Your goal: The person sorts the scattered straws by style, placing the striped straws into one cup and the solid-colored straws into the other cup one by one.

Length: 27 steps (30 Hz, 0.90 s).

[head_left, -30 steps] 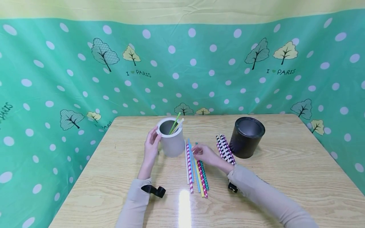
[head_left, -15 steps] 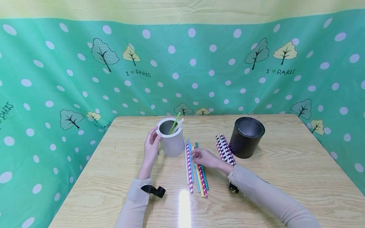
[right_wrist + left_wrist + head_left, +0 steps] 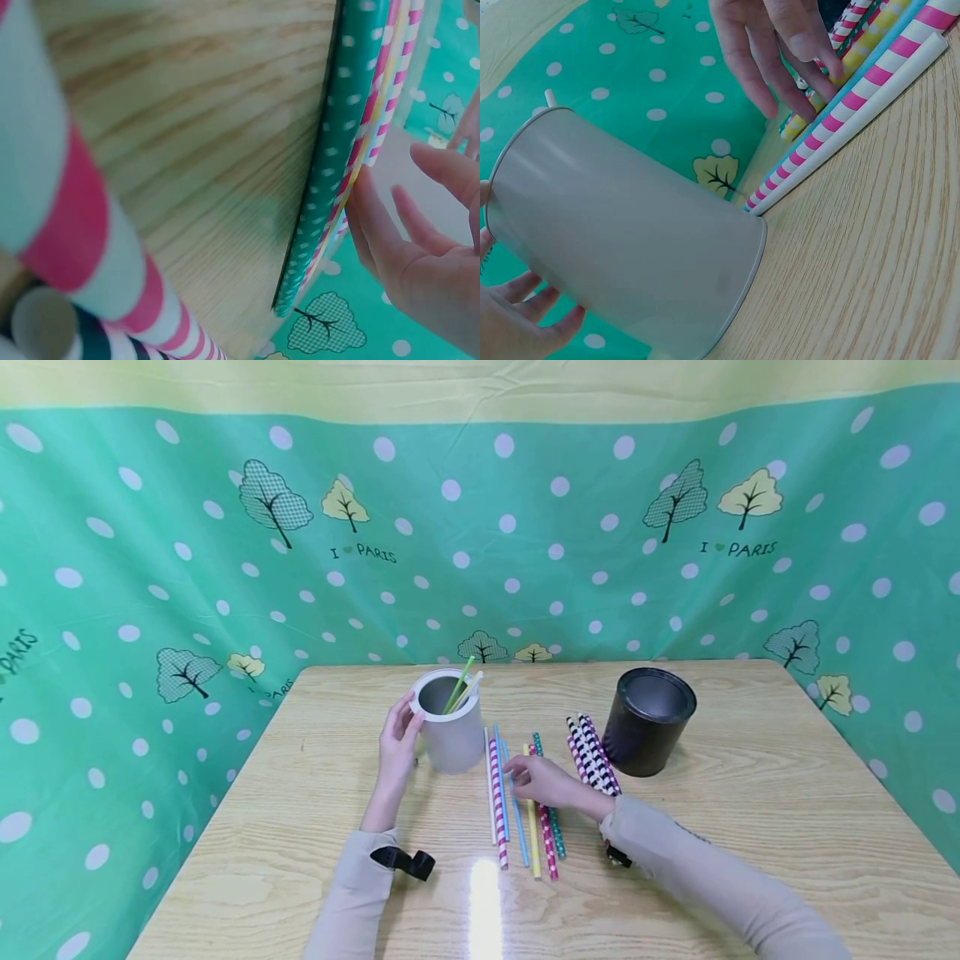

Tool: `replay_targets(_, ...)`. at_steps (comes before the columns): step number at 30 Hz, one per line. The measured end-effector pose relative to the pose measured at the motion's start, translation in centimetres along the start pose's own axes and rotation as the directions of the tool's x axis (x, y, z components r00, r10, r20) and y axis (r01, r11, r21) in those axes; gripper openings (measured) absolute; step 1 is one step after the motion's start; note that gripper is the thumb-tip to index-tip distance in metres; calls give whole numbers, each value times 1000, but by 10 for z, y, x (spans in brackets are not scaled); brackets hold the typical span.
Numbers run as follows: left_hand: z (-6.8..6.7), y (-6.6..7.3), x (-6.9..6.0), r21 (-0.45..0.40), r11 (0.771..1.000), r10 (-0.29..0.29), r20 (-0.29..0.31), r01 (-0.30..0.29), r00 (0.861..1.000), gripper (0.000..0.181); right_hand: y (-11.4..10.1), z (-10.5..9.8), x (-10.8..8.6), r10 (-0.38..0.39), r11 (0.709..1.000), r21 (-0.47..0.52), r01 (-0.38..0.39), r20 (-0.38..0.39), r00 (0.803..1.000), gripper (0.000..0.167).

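Teal straw (image 3: 558,837) shifted; left hand (image 3: 397,737) holds can (image 3: 453,745); right hand (image 3: 546,781) relaxed; lime straw (image 3: 465,674) head view only.

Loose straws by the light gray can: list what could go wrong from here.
The loose straws lie close together, so the right hand could catch or roll a neighboring one by mistake. In the head view the right sleeve crosses the patterned bundle, so it may brush those straws out of line. The left hand grips the light gray can near its rim; a tug there might tip it.

Wooden table (image 3: 262,810), straws (image 3: 535,843), grey can (image 3: 454,745), black can (image 3: 645,737)
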<state>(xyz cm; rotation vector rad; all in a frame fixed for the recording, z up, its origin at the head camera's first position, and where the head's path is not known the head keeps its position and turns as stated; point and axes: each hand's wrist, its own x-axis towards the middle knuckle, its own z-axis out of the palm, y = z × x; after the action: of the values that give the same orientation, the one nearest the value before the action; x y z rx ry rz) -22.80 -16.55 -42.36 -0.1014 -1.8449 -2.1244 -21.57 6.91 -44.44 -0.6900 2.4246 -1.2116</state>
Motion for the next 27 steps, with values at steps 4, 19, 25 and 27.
replay_targets(4, -2, -6, 2, 14, 1000, 4, -5, -3, 1000, 40, 1, 3, 1, 6, 999, -47, -6, -12, 1000, 36)
replay_targets(19, -2, -6, 2, 20, 1000, 11, 5, -11, 1000, 40, 1, 11, 4, 137, 990, -21, -138, -37, 990, 28)
replay_targets(25, -2, -7, 2, 30, 999, 19, 0, -19, 1000, 41, 4, 13, 6, 153, 988, 21, -152, -66, 986, 28)
replay_targets(27, -2, -8, 2, 29, 999, 21, -2, -21, 1000, 41, 4, 13, 6, 151, 988, 28, -149, -74, 986, 28)
